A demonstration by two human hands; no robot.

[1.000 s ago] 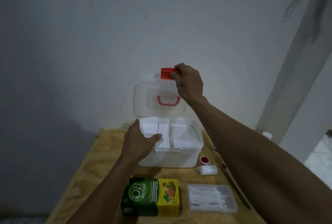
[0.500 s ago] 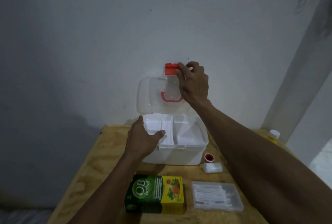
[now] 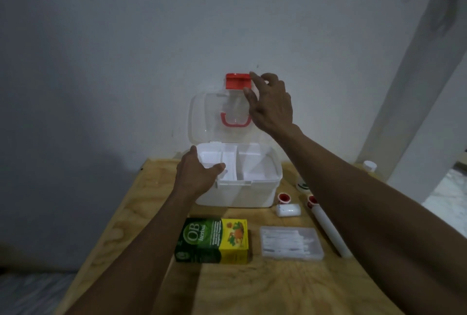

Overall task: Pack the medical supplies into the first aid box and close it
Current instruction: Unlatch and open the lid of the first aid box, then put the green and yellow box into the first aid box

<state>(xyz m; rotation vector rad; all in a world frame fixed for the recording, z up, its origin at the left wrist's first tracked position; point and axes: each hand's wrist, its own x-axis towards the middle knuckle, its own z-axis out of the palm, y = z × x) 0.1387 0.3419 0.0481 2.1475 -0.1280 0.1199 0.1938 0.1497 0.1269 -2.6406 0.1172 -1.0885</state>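
The white first aid box (image 3: 242,195) stands open at the back of the wooden table (image 3: 252,287). Its clear lid (image 3: 207,117) is upright near the wall, with a red latch (image 3: 237,81) on top and a white divided tray (image 3: 250,163) inside. My left hand (image 3: 197,178) grips the box's front-left rim, thumb inside the tray. My right hand (image 3: 271,104) hovers at the lid's right edge, fingers spread beside the latch. In front lie a green and yellow medicine carton (image 3: 213,240) and a clear case of cotton swabs (image 3: 290,242).
Right of the box are a small red-rimmed cap (image 3: 283,197), a white roll (image 3: 288,210), a white tube with a red end (image 3: 328,231) and a white jar (image 3: 303,184) partly behind my arm. A white-capped bottle (image 3: 369,166) stands at the far right. The wall is just behind the box.
My right hand has loosened from the red latch and its fingers have spread apart. The lid stays upright. My left hand keeps its hold on the box rim.
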